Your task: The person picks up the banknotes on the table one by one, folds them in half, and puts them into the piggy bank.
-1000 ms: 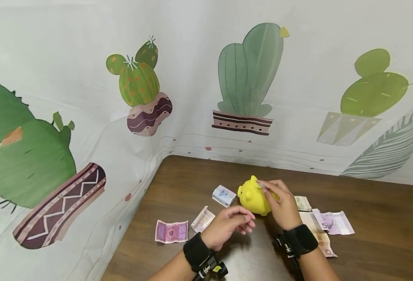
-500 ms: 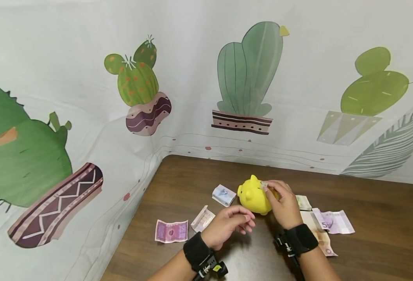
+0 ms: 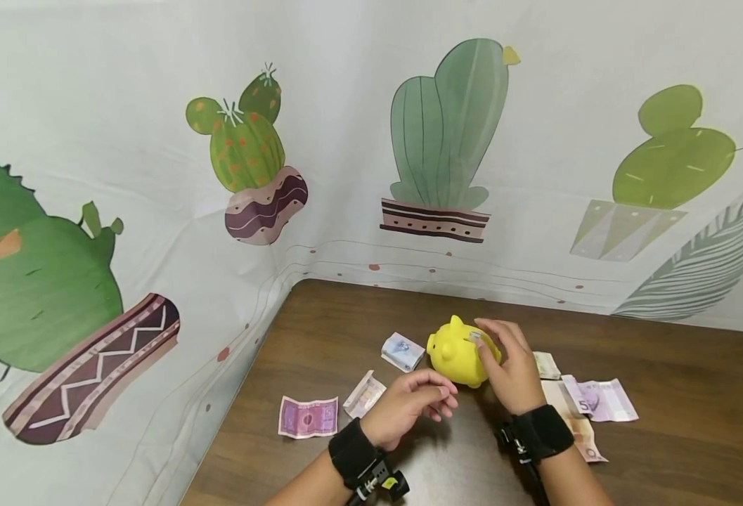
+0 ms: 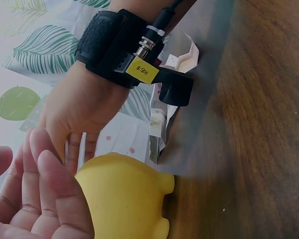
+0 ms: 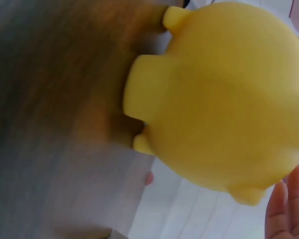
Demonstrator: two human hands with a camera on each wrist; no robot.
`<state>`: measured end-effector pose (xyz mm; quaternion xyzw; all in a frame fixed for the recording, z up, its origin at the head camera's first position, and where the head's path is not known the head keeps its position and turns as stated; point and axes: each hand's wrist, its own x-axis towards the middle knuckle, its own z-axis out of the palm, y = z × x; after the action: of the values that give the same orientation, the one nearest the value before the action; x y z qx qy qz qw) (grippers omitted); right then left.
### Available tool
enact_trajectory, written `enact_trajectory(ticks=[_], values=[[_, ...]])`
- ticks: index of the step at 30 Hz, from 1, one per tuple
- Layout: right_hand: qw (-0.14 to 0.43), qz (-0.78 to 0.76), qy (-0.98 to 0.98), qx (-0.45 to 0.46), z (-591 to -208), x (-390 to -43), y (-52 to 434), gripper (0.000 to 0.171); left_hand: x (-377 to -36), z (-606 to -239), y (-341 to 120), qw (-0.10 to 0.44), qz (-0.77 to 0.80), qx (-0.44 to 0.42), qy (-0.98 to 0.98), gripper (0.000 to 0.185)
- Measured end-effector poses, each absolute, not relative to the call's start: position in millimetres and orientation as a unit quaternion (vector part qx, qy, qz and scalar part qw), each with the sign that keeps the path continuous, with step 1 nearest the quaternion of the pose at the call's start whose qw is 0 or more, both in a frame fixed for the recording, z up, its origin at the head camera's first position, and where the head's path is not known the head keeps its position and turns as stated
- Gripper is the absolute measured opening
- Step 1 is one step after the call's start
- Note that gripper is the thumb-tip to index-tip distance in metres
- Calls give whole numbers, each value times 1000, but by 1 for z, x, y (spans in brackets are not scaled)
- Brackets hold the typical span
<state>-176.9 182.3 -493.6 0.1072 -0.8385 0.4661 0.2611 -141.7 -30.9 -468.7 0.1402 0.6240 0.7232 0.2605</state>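
Note:
A yellow piggy bank [image 3: 455, 360] stands upright on the table, its snout toward the left. My right hand [image 3: 512, 364] is over its back end, thumb and fingers spread apart. A small pale folded piece, apparently a banknote, shows at the slot on top by the thumb tip; its exact hold is hard to see. In the right wrist view the piggy bank's round body fills much of the picture, with straight fingers [image 5: 288, 206] beside it. My left hand [image 3: 412, 402] hovers before the piggy bank, fingers loosely curled around nothing.
Left of the piggy bank lie a folded bluish banknote [image 3: 403, 351], a creased pale banknote [image 3: 365, 395] and a flat purple banknote [image 3: 308, 417]. On the right are a lilac banknote [image 3: 605, 400] and other notes. A cactus-printed cloth [image 3: 339, 176] rises behind the brown table [image 3: 681, 379].
The pale folded piece between my right thumb and fingers has gone lower at the slot, and the fingers have spread away from the thumb. My left hand stays put.

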Motion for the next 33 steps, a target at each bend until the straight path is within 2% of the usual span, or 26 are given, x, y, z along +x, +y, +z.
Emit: enact_trajectory(ticks=[7, 16, 33], values=[[277, 461, -835, 118, -493, -176, 182, 23, -142, -468, -31, 256, 724, 143, 624, 30], [290, 449, -837, 113, -503, -178, 183, 29, -141, -469, -32, 259, 723, 142, 624, 30], [298, 454, -831, 119, -508, -180, 186, 27, -141, -469, -32, 257, 722, 140, 627, 29]])
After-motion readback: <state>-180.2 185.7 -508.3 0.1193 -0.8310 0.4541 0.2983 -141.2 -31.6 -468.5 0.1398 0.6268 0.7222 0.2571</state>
